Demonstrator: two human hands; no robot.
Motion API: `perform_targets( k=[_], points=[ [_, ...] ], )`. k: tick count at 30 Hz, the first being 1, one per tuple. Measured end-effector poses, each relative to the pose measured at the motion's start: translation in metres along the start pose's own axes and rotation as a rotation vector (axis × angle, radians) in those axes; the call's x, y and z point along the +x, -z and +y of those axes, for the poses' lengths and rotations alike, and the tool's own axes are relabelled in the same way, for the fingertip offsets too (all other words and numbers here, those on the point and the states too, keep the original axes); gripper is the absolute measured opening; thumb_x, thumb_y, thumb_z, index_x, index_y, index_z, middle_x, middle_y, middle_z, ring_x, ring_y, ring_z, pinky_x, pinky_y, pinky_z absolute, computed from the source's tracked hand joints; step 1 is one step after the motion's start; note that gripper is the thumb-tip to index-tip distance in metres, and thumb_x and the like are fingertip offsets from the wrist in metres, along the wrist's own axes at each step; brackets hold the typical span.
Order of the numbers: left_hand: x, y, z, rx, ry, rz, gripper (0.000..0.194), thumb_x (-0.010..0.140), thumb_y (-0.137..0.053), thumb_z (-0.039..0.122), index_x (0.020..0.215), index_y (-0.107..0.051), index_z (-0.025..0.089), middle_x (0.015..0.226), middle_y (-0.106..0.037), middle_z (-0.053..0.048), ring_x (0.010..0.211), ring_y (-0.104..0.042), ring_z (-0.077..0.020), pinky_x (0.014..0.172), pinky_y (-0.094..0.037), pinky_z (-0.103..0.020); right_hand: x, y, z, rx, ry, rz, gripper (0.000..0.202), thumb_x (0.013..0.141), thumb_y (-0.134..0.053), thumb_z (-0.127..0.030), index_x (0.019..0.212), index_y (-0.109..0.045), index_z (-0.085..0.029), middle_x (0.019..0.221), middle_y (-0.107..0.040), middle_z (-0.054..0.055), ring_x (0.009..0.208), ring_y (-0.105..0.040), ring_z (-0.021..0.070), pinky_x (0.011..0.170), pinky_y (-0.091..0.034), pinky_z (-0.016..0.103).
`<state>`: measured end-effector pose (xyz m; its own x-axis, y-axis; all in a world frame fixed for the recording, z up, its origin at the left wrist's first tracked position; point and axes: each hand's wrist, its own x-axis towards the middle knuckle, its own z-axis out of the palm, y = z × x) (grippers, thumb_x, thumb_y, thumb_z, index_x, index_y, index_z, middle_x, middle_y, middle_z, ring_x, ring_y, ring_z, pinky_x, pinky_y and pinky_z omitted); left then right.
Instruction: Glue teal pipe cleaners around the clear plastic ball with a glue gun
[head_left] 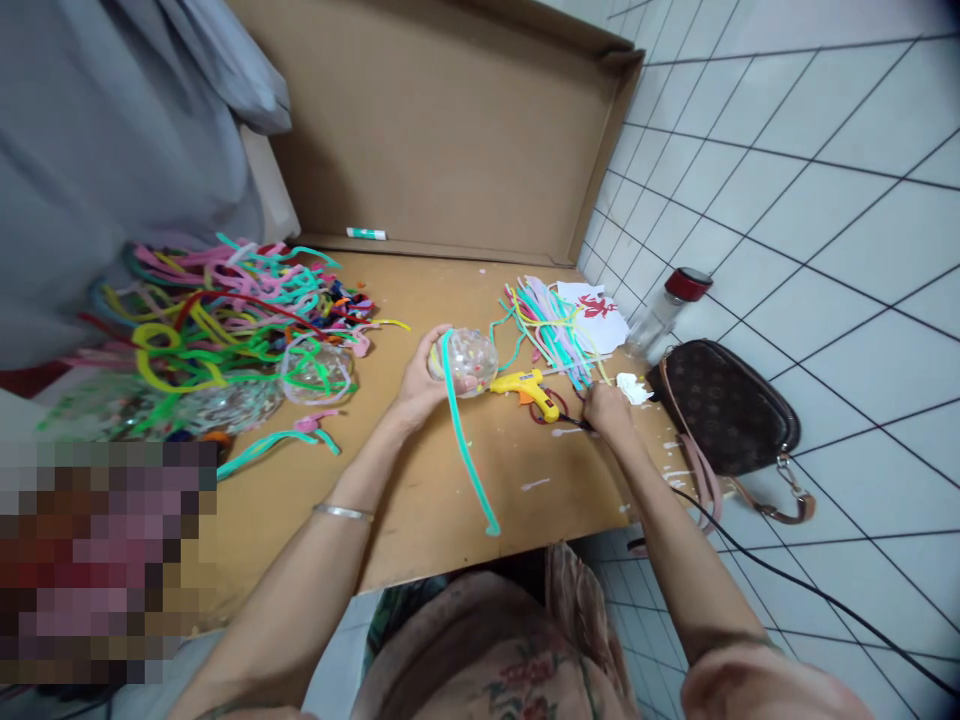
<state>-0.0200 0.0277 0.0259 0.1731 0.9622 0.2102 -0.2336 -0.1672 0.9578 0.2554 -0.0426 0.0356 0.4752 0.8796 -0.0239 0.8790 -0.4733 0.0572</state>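
My left hand (424, 385) holds a clear round ball (474, 358) with coloured specks near the middle of the table. A turquoise fuzzy strip (466, 452) lies over the ball's left side and hangs down toward the front edge. Just right of the ball is a yellow glue gun (529, 388), its nozzle close to the ball. My right hand (606, 410) is closed near the glue gun's cord and the lower ends of a bundle of pastel strips (553, 325); what its fingers grip is too small to make out.
Tangled coloured strips (202, 320) and clear balls (319, 370) cover the table's left side. A glue stick tube (367, 234) lies at the back by a cardboard panel (450, 120). At right stand a bottle (671, 310) and a brown bag (724, 405); a black cord (810, 592) trails off.
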Motion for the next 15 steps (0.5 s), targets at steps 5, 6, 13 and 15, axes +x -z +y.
perform_targets(
  k=[5,6,13,15],
  points=[
    [0.002,0.002,0.001,-0.009,-0.031,0.026,0.091,0.041,-0.088,0.028,0.125,-0.051,0.023,0.118,-0.059,-0.005,0.11,-0.059,-0.0253,0.098,-0.048,-0.036,-0.005,0.026,0.037,-0.133,-0.189,0.058,0.038,0.084,-0.034,-0.003,0.102,-0.067,0.001,0.101,-0.065,0.029,0.098,-0.064,0.0339,0.077,-0.046,0.043],
    [0.002,0.002,0.002,-0.003,-0.035,0.026,0.091,0.041,-0.088,0.028,0.125,-0.051,0.023,0.118,-0.059,-0.005,0.109,-0.059,-0.0249,0.098,-0.048,-0.036,-0.008,0.032,0.041,-0.16,-0.218,0.088,0.04,0.085,-0.031,-0.003,0.104,-0.065,0.004,0.107,-0.062,0.032,0.103,-0.061,0.0374,0.08,-0.045,0.048],
    [0.001,0.002,-0.001,0.01,-0.044,0.005,0.088,0.044,-0.087,0.027,0.124,-0.051,0.022,0.119,-0.059,-0.005,0.11,-0.059,-0.0242,0.1,-0.046,-0.036,-0.034,0.045,-0.023,-0.056,0.188,0.117,0.042,0.095,-0.033,-0.036,0.109,-0.064,-0.012,0.109,-0.065,0.02,0.101,-0.062,0.0282,0.081,-0.044,0.037],
    [0.001,0.003,-0.001,0.045,-0.03,0.026,0.088,0.043,-0.087,0.028,0.123,-0.052,0.022,0.119,-0.06,-0.006,0.111,-0.059,-0.0252,0.101,-0.046,-0.037,-0.033,0.034,-0.048,0.027,0.254,-0.013,0.046,0.091,-0.041,-0.049,0.113,-0.063,-0.014,0.11,-0.066,0.017,0.1,-0.063,0.0254,0.08,-0.045,0.033]
  ],
)
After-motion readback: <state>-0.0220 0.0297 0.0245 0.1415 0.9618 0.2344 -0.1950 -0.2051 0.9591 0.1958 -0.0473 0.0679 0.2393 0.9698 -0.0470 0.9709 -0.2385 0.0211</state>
